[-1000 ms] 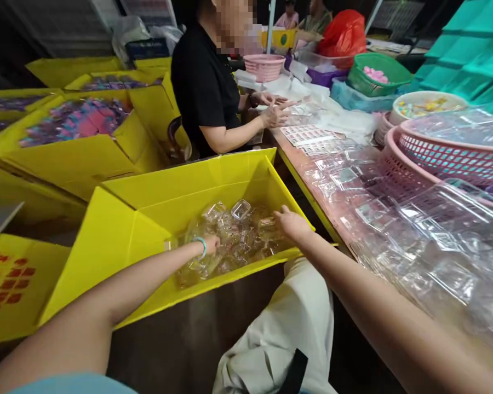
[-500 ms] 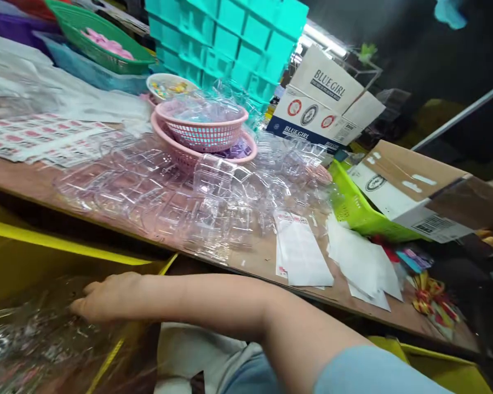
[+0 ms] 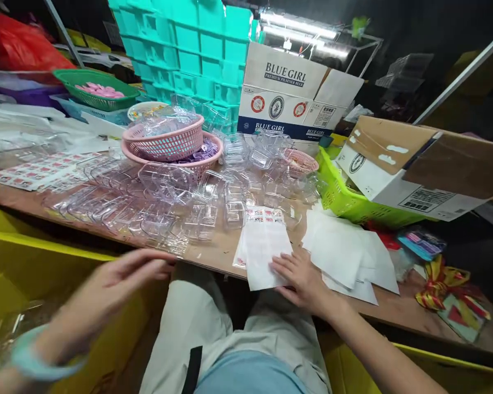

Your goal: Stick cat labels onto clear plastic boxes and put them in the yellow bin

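Observation:
My right hand (image 3: 302, 279) rests at the table's front edge, with its fingers over the near end of a white sticker sheet (image 3: 267, 246) and its thumb at the sheet's lower edge. Small red-and-black printed labels show at the sheet's far end. My left hand (image 3: 119, 284), blurred, is over the rim of a yellow bin (image 3: 45, 249), its fingers stretched out with nothing visible in them. Clear plastic packs (image 3: 127, 210) lie in overlapping rows on the table beyond. More clear plastic (image 3: 16, 328) sits inside the yellow bin.
Stacked pink baskets (image 3: 168, 145) hold plastic and purple pieces. White papers (image 3: 340, 257) lie right of the sheet. Beside them, a lime-green basket (image 3: 345, 200) supports an open carton (image 3: 398, 169). Teal crates (image 3: 189, 54) and a Blue Girl box (image 3: 279, 96) stand behind. Label sheets (image 3: 36, 172) lie left.
My right hand has left the bin on the left and is now on the sticker sheet. My left hand has come into view. The view has shifted and levelled.

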### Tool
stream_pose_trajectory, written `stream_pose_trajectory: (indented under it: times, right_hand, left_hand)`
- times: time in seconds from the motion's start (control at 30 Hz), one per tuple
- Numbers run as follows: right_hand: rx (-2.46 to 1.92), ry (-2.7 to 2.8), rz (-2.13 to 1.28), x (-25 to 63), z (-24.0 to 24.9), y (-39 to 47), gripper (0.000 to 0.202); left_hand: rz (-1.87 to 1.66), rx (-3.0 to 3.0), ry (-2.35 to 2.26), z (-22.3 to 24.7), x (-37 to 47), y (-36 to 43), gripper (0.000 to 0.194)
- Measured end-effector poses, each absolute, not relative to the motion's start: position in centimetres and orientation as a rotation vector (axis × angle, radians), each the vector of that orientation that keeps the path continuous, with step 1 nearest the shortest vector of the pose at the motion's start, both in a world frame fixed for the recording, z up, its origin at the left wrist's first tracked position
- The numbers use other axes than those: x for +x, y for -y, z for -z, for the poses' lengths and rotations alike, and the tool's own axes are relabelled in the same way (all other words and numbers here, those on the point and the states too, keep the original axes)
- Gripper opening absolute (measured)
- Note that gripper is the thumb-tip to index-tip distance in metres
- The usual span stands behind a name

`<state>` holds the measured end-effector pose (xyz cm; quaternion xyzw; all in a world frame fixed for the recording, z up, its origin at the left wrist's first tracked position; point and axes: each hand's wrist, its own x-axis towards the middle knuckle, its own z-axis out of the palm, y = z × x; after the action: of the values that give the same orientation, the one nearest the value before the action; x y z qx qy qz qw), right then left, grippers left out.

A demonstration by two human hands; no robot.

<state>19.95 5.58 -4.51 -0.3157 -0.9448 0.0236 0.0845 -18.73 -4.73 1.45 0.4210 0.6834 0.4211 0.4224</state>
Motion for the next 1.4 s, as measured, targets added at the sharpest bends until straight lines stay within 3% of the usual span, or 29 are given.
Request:
stream_pose_trajectory:
  times: [0.07,0.27,0.43,0.53,0.63,0.77,0.83,0.97,1.07,1.13,1.23,1.4]
  right_hand:
    - [-0.790,2.689,-0.067,20.8,5.1,-4.5,0.032]
    - [-0.581,2.410,-0.070,21.8,4.1,-0.7,0.046]
    - [-0.551,2.494,-0.197,22.5,3.6,0.5,0.036]
    - [-0.861,2.316,-0.324,25.1,4.1,-1.7,0.044]
    - [-1.317,1.724,-0.522,29.6,3.9,-4.7,0.043]
    - [-1.223,1.177,-1.218,34.6,1.7,-7.4,0.073]
    - [-1.181,1.117,-1.312,36.4,0.9,-8.7,0.080]
    - [-1.555,1.251,-0.860,39.3,1.7,-12.0,0.092]
    - [-1.866,1.505,-0.136,39.8,3.7,-13.6,0.082]
    - [-1.857,1.757,0.201,39.5,5.4,-13.9,0.070]
    - [-1.786,2.171,0.244,39.1,7.9,-14.2,0.051]
    - [-1.805,2.149,0.448,37.7,9.2,-15.1,0.053]
  left_hand:
    - [-0.834,1.053,-1.307,-1.3,-12.4,2.6,0.045]
    - [-0.803,0.695,-1.126,2.1,-2.7,-1.6,0.057]
    - [-0.981,0.578,-1.048,1.6,-0.2,-2.7,0.087]
    - [-1.053,0.726,-0.979,0.7,1.6,-3.7,0.071]
    - [-1.057,0.863,-0.882,-0.2,4.1,-5.7,0.052]
    - [-1.012,0.890,-0.748,0.0,9.8,-10.5,0.050]
    - [-1.016,0.911,-0.767,0.9,13.4,-13.6,0.051]
    - [-1.061,1.103,-1.075,3.2,19.8,-17.6,0.055]
    - [-1.157,1.236,-1.157,4.5,21.2,-16.5,0.055]
    - [-1.173,1.628,-1.081,5.1,20.2,-14.1,0.048]
    - [-1.126,1.997,-1.006,5.6,16.4,-9.4,0.035]
    - [-1.093,2.204,-1.400,6.4,6.0,-3.3,0.034]
